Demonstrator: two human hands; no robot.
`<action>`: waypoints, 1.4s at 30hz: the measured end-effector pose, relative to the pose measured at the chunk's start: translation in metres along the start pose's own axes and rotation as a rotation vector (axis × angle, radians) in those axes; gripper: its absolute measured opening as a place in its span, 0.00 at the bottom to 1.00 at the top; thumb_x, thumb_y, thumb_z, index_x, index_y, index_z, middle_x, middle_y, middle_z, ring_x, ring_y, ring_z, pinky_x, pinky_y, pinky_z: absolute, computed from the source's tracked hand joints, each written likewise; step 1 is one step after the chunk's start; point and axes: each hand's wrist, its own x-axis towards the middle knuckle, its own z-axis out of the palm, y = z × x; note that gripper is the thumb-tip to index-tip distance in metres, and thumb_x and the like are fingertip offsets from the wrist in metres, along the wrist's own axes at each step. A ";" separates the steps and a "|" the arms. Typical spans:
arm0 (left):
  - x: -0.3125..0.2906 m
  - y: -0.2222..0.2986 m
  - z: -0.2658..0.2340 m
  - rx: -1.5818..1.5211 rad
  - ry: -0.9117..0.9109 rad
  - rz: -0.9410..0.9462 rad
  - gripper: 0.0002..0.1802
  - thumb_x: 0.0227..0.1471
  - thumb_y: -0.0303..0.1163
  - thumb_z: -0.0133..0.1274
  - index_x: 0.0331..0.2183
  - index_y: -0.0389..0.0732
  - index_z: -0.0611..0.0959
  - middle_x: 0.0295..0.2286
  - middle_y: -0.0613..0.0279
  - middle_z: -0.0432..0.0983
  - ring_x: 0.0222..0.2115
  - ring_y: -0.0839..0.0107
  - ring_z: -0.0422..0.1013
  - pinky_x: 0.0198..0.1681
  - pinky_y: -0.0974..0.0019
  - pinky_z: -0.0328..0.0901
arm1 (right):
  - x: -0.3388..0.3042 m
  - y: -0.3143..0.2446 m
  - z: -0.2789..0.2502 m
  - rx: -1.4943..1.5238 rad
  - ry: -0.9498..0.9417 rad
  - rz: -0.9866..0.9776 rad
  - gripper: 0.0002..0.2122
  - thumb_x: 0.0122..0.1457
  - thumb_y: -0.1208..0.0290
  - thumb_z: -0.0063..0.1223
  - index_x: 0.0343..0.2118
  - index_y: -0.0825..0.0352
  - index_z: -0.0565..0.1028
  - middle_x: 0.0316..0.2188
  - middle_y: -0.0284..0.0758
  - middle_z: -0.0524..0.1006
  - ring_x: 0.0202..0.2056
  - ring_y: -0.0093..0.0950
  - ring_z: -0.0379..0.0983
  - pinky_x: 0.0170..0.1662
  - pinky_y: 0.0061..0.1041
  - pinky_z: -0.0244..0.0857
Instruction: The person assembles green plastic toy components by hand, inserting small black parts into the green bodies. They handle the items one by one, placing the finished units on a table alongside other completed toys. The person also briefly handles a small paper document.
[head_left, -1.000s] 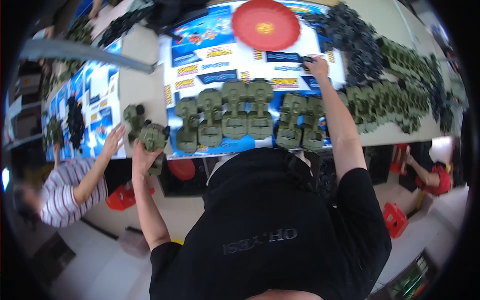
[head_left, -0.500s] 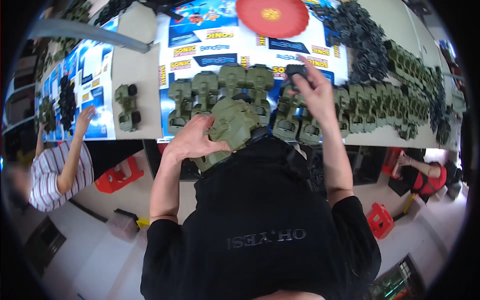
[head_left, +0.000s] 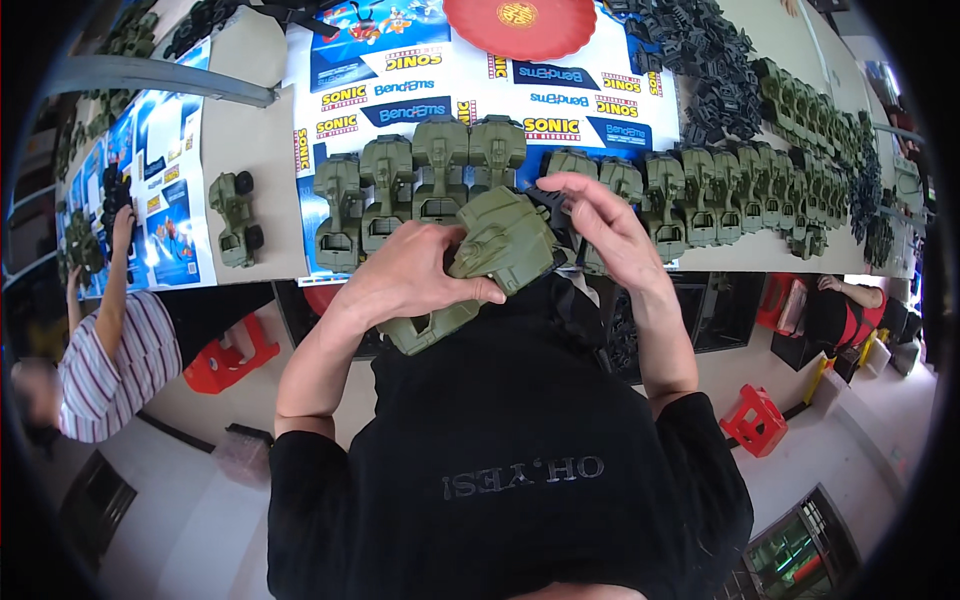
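Since the earlier frame, both hands have drawn together at the centre, lifting an olive toy truck body (head_left: 480, 262) closer to the chest. The left hand (head_left: 410, 275) wraps around its lower side, fingers clamped on the shell, while the right hand (head_left: 600, 215) pinches a small black part (head_left: 553, 210) against its upper right edge, fingertips together. Doing this well likely means holding the shell steady and seating the part squarely before pressing. Behind the hands, a row of matching truck bodies (head_left: 440, 175) lines the table (head_left: 245, 120) across the middle. Farther off, a red plate (head_left: 520, 25) sits at top centre and a heap of dark parts (head_left: 715, 65) at upper right. A co-worker's striped sleeve (head_left: 110, 365) shows at left.
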 end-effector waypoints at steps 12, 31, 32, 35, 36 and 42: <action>0.001 -0.016 0.019 -0.146 0.115 0.095 0.52 0.32 0.55 0.61 0.51 0.31 0.61 0.34 0.43 0.74 0.39 0.51 0.70 0.44 0.59 0.63 | 0.007 0.004 0.027 0.180 0.190 0.139 0.30 0.60 0.44 0.23 0.42 0.67 0.70 0.31 0.31 0.68 0.33 0.19 0.61 0.38 0.19 0.56; 0.010 -0.029 0.014 -0.133 -0.073 0.129 0.46 0.31 0.57 0.61 0.43 0.30 0.68 0.31 0.45 0.74 0.36 0.51 0.71 0.41 0.59 0.64 | -0.006 -0.003 0.001 0.152 -0.256 0.100 0.32 0.52 0.77 0.52 0.59 0.64 0.51 0.55 0.34 0.57 0.45 0.20 0.64 0.43 0.19 0.60; 0.009 -0.030 0.013 -0.125 -0.071 0.133 0.46 0.31 0.57 0.61 0.43 0.30 0.68 0.31 0.45 0.74 0.36 0.51 0.71 0.41 0.59 0.64 | -0.007 -0.004 0.000 0.040 -0.261 0.098 0.32 0.51 0.77 0.53 0.59 0.63 0.53 0.56 0.34 0.56 0.45 0.20 0.63 0.43 0.18 0.60; 0.004 -0.026 0.014 -0.130 -0.073 0.135 0.46 0.31 0.57 0.61 0.43 0.29 0.68 0.31 0.44 0.74 0.36 0.51 0.71 0.41 0.59 0.63 | -0.004 -0.005 -0.009 -0.184 -0.292 0.100 0.27 0.50 0.72 0.56 0.55 0.62 0.61 0.55 0.34 0.57 0.43 0.19 0.61 0.42 0.18 0.60; 0.002 -0.024 0.014 -0.136 -0.075 0.133 0.46 0.31 0.57 0.61 0.43 0.29 0.68 0.31 0.44 0.74 0.36 0.51 0.71 0.41 0.59 0.63 | -0.003 0.003 -0.011 -0.139 -0.263 0.032 0.27 0.50 0.71 0.56 0.55 0.62 0.61 0.54 0.34 0.58 0.43 0.20 0.61 0.42 0.18 0.60; -0.002 -0.013 0.014 -0.016 -0.056 0.040 0.48 0.32 0.60 0.58 0.42 0.26 0.68 0.32 0.41 0.73 0.37 0.50 0.70 0.42 0.57 0.63 | -0.002 0.016 -0.008 0.040 -0.143 0.016 0.25 0.55 0.61 0.51 0.54 0.67 0.61 0.47 0.32 0.65 0.45 0.21 0.60 0.47 0.20 0.56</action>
